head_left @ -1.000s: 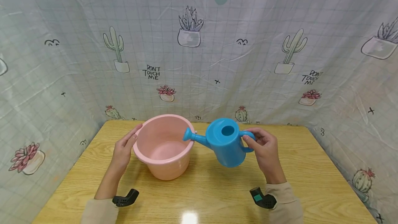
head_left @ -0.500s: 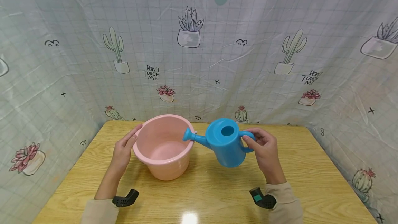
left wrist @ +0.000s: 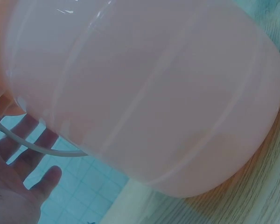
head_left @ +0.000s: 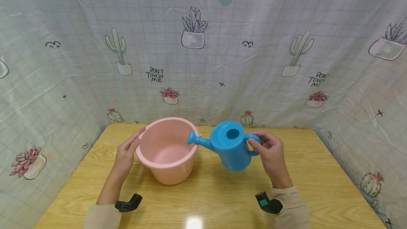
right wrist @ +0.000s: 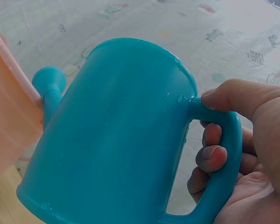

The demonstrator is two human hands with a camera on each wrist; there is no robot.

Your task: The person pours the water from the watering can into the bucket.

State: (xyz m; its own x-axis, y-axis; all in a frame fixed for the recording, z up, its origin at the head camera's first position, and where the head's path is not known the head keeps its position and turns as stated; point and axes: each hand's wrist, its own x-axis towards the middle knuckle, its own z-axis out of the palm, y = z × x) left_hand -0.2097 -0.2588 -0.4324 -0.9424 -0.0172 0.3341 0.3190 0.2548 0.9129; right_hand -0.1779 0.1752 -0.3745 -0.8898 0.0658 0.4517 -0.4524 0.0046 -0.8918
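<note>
A pink bucket (head_left: 173, 170) stands on the wooden table, left of the middle, its mouth facing up. My left hand (head_left: 125, 153) rests against its left side at the rim, fingers mostly straight; in the left wrist view they lie along the bucket, with the thin bail handle (left wrist: 42, 149) crossing in front of them. My right hand (head_left: 271, 153) grips the handle of a blue watering can (head_left: 233, 156). The can's spout (head_left: 203, 141) points left, its rose over the bucket's right rim. Drops cling to the can (right wrist: 116, 126). Whether its base touches the table cannot be told.
The wooden table (head_left: 210, 200) extends on both sides and in front of me. A cloth curtain printed with cacti (head_left: 222, 63) closes off the back and both sides. Each wrist carries a black camera mount, such as the right mount (head_left: 268, 202).
</note>
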